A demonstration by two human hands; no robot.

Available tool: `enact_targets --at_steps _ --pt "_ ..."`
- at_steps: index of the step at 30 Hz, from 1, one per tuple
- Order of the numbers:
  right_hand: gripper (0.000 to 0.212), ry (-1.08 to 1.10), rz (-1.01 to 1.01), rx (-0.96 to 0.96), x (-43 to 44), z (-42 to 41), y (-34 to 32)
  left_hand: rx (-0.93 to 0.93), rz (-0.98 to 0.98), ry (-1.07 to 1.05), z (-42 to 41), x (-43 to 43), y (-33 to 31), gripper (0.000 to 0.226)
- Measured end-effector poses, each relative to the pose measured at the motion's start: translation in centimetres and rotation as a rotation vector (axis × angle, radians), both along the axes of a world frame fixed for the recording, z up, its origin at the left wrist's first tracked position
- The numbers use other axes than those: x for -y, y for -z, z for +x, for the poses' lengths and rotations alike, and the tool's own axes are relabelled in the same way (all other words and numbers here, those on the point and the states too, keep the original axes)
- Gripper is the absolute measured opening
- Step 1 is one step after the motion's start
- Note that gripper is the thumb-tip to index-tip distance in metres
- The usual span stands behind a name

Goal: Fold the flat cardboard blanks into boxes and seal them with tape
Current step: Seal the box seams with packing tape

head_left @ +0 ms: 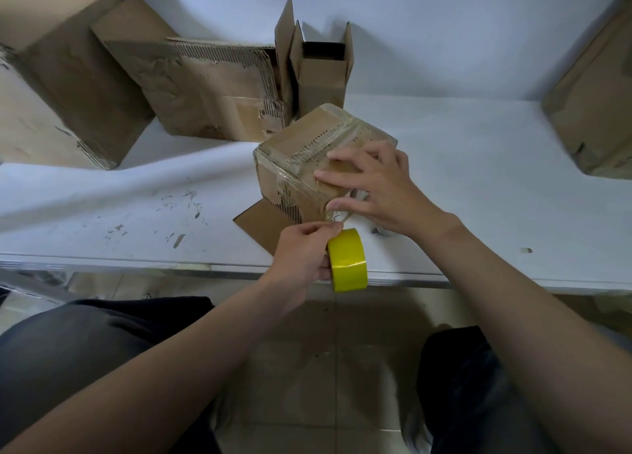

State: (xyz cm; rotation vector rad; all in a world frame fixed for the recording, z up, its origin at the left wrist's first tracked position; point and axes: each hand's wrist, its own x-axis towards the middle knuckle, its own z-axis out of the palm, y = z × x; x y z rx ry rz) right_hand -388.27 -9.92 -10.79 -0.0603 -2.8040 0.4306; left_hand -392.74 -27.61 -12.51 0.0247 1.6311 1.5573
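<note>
Sealing step: left hand (301,253) gripped the roll (349,262) at the box's (304,146) 6 o'clock; right hand (376,188) pressed it with straight fingers (330,176). Next, the tape (331,213) probably needed tearing free.

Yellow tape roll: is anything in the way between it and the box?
Nothing visible is. The left hand grips the yellow tape roll just below the small cardboard box, and only the pulled-out tape strip spans the gap. The right hand rests on the box top, beside that path.
</note>
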Motion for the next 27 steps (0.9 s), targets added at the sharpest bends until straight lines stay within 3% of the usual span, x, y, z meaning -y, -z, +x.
enact_targets --at_steps 7,12,19,23,27 --pt "0.057 0.046 0.049 -0.115 -0.2 -1.6 0.9 -0.009 -0.004 -0.025 -0.2 0.4 0.2 0.016" --pt "0.056 0.089 0.111 -0.179 0.0 -2.6 1.7 0.009 -0.101 0.075 0.4 1.4 0.6 0.021" --pt "0.056 0.036 0.078 -0.210 -1.4 -3.0 1.9 -0.199 -0.072 -0.003 -2.2 2.9 -1.2 0.007" --pt "0.063 0.024 -0.016 -0.181 -2.6 -2.9 1.5 -0.313 -0.093 -0.002 -2.4 3.1 -1.5 0.006" --pt "0.069 0.014 0.020 -0.006 -2.3 -2.3 0.0 -0.389 -0.090 0.026 -2.6 3.3 -1.7 0.012"
